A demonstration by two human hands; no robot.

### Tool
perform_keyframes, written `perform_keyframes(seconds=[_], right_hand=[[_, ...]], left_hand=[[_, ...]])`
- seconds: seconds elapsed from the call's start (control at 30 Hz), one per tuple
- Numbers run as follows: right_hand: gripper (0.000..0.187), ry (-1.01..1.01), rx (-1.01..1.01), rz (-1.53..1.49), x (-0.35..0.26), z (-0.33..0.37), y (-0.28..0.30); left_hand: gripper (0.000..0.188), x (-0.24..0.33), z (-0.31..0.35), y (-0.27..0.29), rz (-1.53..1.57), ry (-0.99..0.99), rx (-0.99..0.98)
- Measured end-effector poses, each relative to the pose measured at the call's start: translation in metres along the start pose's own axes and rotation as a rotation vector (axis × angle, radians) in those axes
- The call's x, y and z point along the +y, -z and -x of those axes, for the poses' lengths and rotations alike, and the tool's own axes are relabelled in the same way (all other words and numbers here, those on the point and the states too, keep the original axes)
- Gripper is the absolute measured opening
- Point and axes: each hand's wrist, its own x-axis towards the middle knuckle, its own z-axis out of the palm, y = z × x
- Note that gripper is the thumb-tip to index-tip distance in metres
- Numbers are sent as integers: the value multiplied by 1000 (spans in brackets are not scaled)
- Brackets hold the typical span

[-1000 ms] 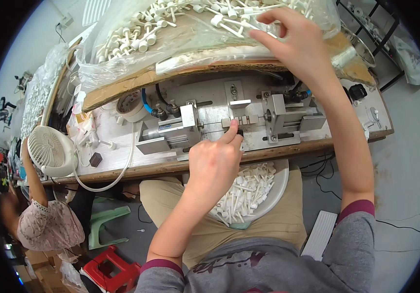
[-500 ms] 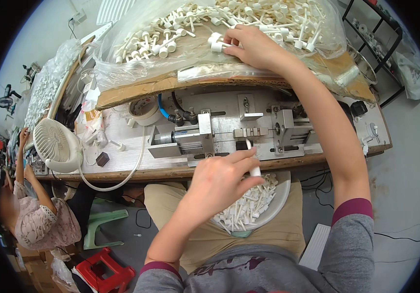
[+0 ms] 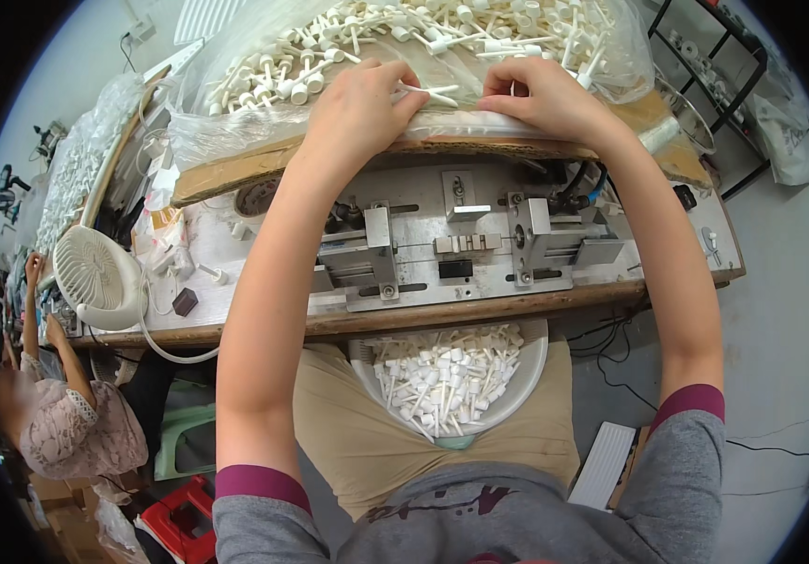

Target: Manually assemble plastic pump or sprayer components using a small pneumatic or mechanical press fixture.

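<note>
Both my hands are over the cardboard at the front of a heap of white plastic stemmed caps (image 3: 517,28). My left hand (image 3: 362,105) is closed, with thin white stems (image 3: 437,92) sticking out to the right between thumb and fingers; their cap ends are hidden by the hand. To its right, my right hand (image 3: 547,99) is closed, its fingertips curled down against the thumb. Whatever it may hold is hidden. Below the hands stands a metal clamping fixture (image 3: 466,242), with a small notched block at its centre and cylinders on either side.
A white basin (image 3: 528,376) full of similar white pieces sits on my lap. The cardboard edge (image 3: 226,174) overhangs the bench. A white fan (image 3: 99,277), tape roll (image 3: 259,197) and hose stand left. Another person (image 3: 76,414) works at far left; a black rack (image 3: 733,94) stands right.
My left hand has gone from above the basin, in front of the fixture, up to the heap. My right hand has shifted right along the heap's front. The view has moved slightly.
</note>
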Motion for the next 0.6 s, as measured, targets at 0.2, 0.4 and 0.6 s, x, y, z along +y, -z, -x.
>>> perform_keyframes(seconds=[0.2,0.4,0.6], right_hand=[[24,78,350,47,2,27,-10],[23,209,748,44,-26,59,-21],[40,352,816,-108,-97,100,-70]], left_hand=[[26,1,7,6,-163,-131,88],[30,24,8,21,436,39,246],[38,108,77,10,1403,355,53]])
